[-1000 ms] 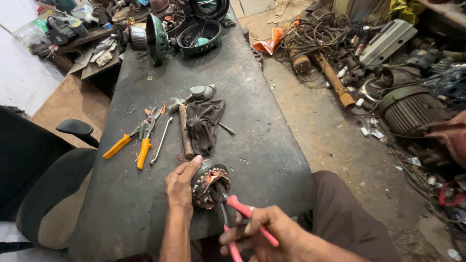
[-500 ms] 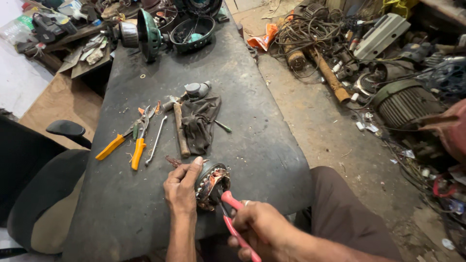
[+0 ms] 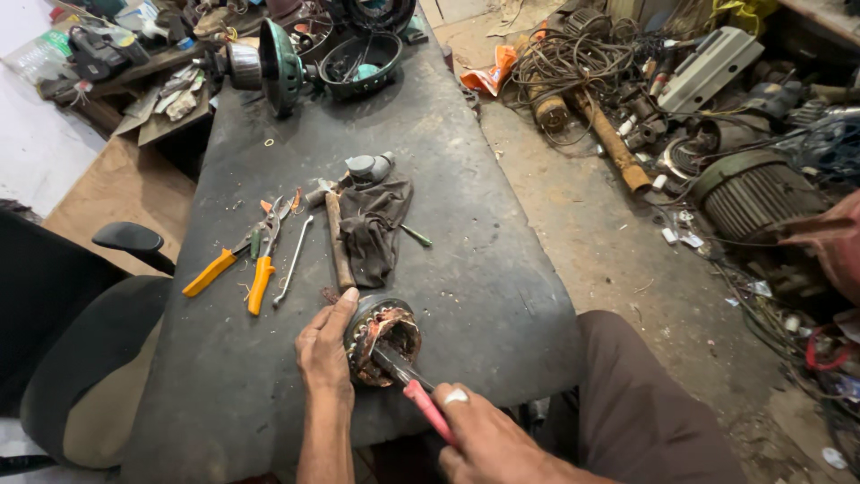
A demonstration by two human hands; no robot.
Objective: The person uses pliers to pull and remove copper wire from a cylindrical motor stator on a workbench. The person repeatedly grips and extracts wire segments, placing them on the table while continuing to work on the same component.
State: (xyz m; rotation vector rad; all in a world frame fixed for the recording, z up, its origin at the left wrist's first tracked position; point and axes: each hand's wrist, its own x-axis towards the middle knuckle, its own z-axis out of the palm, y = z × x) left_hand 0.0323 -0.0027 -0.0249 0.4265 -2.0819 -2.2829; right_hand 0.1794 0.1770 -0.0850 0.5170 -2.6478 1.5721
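A round motor stator with copper windings rests near the front edge of a dark workbench. My left hand grips its left side and steadies it. My right hand holds red-handled pliers, whose metal jaws reach into the stator's centre. The handles are squeezed together in my fist.
Yellow-handled snips, a wrench, a hammer and a dark rag lie mid-bench. Fan parts sit at the far end. A black chair stands on the left. Scrap motors and wires cover the floor on the right.
The pliers' handles have closed in my right hand, and the jaws have pushed deeper into the stator. My left hand stays on the stator. The camera moved slightly closer.
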